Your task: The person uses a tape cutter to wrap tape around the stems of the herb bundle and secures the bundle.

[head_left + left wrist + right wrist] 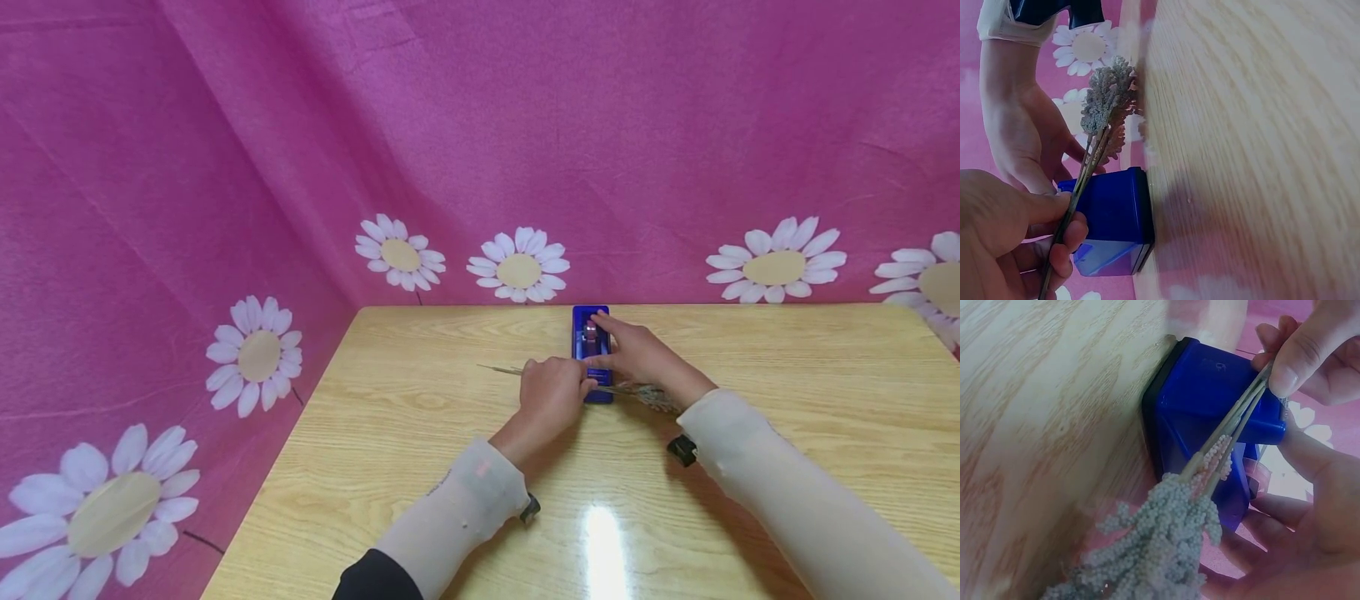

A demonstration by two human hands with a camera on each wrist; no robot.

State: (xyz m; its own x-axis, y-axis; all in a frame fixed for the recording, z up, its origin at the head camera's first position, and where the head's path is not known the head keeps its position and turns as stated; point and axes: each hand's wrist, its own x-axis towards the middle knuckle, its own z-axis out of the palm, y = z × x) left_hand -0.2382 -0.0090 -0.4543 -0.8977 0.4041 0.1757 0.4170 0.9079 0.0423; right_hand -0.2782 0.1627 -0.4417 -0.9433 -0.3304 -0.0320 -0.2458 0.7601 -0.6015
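My left hand (551,390) pinches the thin stems of a dried flower sprig (1107,97) between thumb and fingers. The sprig lies across the near end of a blue tape dispenser (597,397), its pale, beaded head (1154,534) pointing right. On the wooden table, the dispenser (1116,212) stands lengthwise, away from me. My right hand (641,354) holds the dispenser from the right and above, with fingers spread along it near the tape roll (591,332). Part of this grip is hidden behind the dispenser in the left wrist view.
The light wooden table (420,367) ends at a pink cloth backdrop (637,150) printed with large white daisies. The dispenser is close to the table's back edge. Dark wrist cameras (682,450) sit below both wrists.
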